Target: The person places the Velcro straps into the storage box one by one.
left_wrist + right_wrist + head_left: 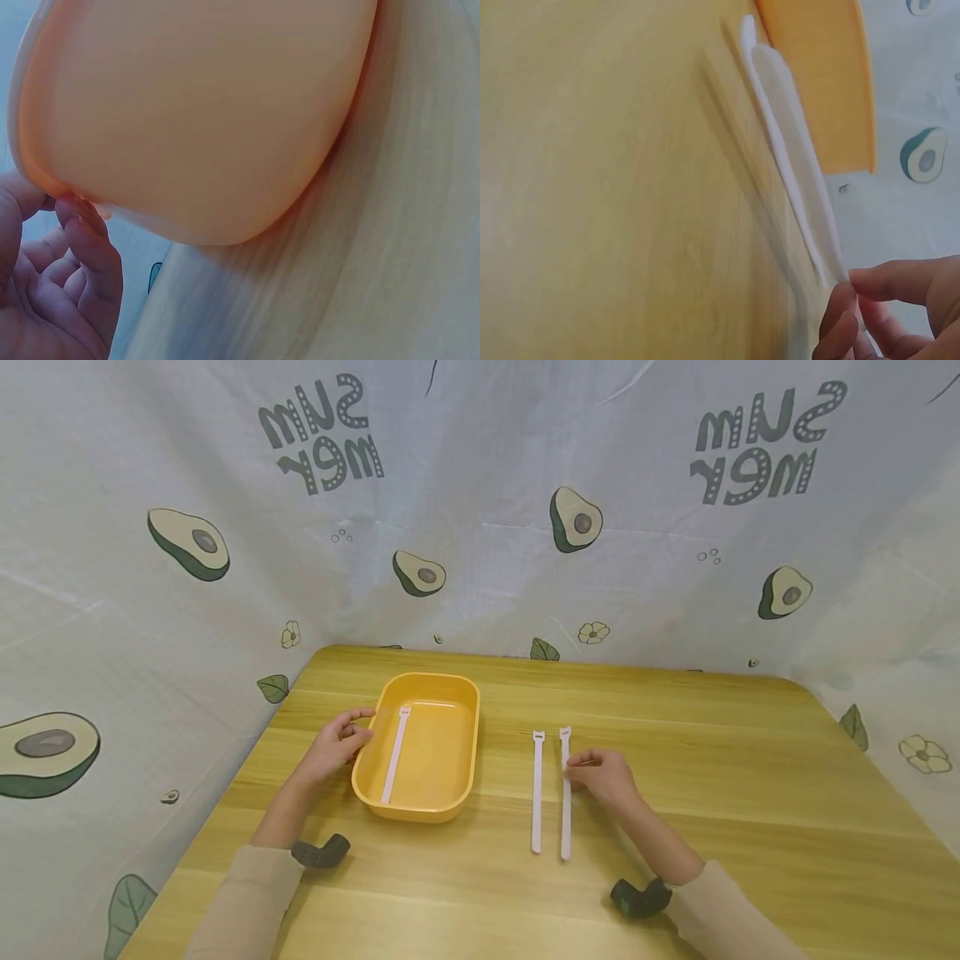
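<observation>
A yellow tray (429,811) with rounded corners stands on the left part of the table, with one white cable tie (395,758) lying inside. My left hand (339,747) holds the tray's left rim; the left wrist view shows its fingers (88,225) curled at the rim. Between thumb and fingers, my right hand (607,777) pinches a second white cable tie (566,827), the rightmost one. That strap is lifted off the table, its shadow showing below in the right wrist view. A third white cable tie (537,802) lies just left of it, slotted head toward the back.
The wooden table (712,760) reaches back to a white curtain (480,460) printed with avocados, which also hangs at both sides. Dark wrist-worn devices (321,852) sit by both sleeves.
</observation>
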`<state>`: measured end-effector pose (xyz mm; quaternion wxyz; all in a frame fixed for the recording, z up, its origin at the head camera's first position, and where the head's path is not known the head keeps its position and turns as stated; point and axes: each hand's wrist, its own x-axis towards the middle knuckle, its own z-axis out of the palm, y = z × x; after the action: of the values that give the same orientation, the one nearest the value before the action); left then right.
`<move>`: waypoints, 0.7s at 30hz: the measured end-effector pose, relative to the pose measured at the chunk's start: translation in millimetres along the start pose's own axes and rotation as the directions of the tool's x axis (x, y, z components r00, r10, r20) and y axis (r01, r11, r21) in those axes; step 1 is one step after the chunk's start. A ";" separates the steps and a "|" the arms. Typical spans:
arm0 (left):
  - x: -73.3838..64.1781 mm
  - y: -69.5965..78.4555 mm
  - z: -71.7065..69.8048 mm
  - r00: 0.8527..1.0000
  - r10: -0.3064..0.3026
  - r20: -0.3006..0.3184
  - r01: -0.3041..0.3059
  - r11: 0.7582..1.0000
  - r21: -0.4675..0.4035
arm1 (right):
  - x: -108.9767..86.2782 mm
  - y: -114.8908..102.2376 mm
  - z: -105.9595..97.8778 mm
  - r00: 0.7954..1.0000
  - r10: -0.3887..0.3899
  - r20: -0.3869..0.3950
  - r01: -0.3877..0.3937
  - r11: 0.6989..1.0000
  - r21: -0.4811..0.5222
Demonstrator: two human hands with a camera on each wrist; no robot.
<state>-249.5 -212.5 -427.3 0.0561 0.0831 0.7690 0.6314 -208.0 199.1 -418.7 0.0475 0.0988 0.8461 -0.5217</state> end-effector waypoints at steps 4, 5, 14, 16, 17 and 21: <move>0.4 -1.1 0.3 1.000 0.006 -0.002 -0.006 1.000 -0.005 | -0.3 -1.7 -1.2 1.000 0.004 0.007 -0.004 0.999 0.048; 0.4 -1.3 0.3 1.000 0.008 0.001 -0.008 1.000 -0.004 | -0.4 -2.0 -1.5 1.000 0.004 0.010 -0.004 0.998 0.058; 1.3 -0.2 0.9 1.000 -0.008 -0.003 0.008 1.000 -0.009 | -3.7 -8.5 -4.1 0.999 0.012 0.053 -0.017 0.995 0.100; 1.4 -0.1 0.7 1.000 -0.010 -0.006 0.010 1.000 -0.006 | -3.7 -10.6 -4.1 0.998 0.015 0.061 -0.021 0.994 0.107; 1.5 -0.1 0.4 1.000 -0.004 -0.003 0.004 1.000 -0.001 | -3.7 -11.9 -4.0 0.998 0.013 0.067 -0.021 0.993 0.116; 1.6 0.0 0.3 1.000 -0.004 0.002 0.004 1.000 -0.013 | -4.5 -17.7 -2.2 0.996 0.004 0.085 -0.017 0.988 0.152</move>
<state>-251.0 -211.9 -427.3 0.0589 0.0817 0.7651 0.6360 -207.4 192.8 -401.3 0.0781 0.0846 0.8004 -0.5883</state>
